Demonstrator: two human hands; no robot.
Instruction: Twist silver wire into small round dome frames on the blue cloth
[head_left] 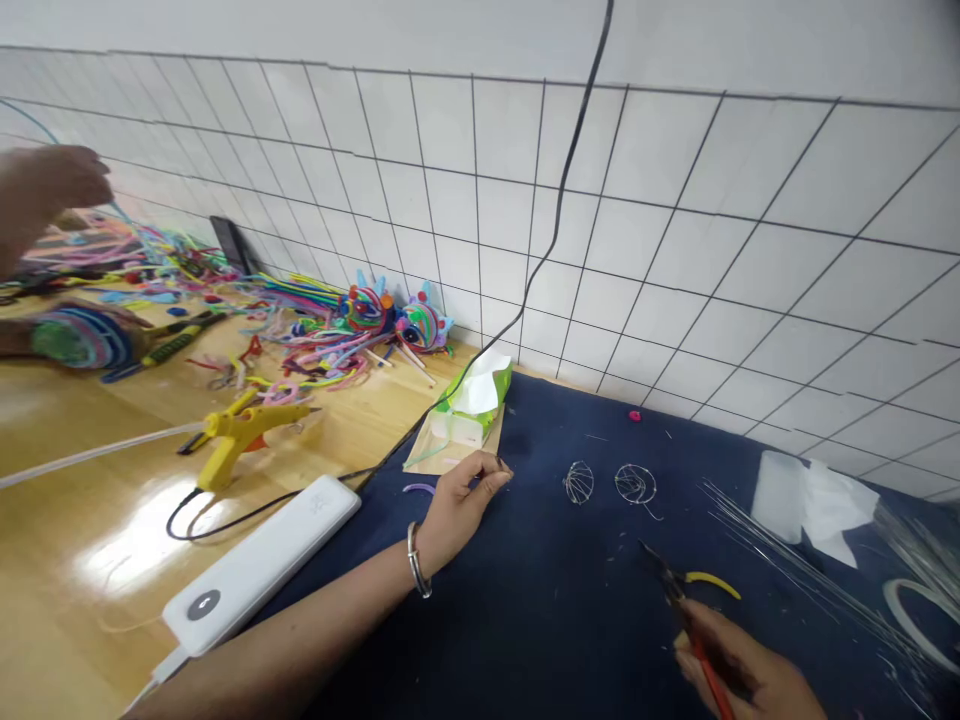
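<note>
My left hand [461, 500], with a silver bangle at the wrist, hovers over the dark blue cloth [540, 610] with thumb and fingers pinched together. Whatever is between its fingertips is too small to make out. Low on the right, my right hand [750, 665] is closed around the red handle of a pair of pliers [705, 655], its dark jaws pointing away from me. A curved yellow handle [712, 582] shows beside them; I cannot tell whether it belongs to the same tool. Two round wire frames [578, 482] lie on the cloth between my hands.
Wire lengths [795, 560] and a tape roll [922, 620] lie right. A tissue pack [480, 395], white power bank [262, 570], black cable [559, 220] and yellow glue gun [244, 440] are left. Another person's hands [56, 190] work beyond, near colourful pipe cleaners [300, 295].
</note>
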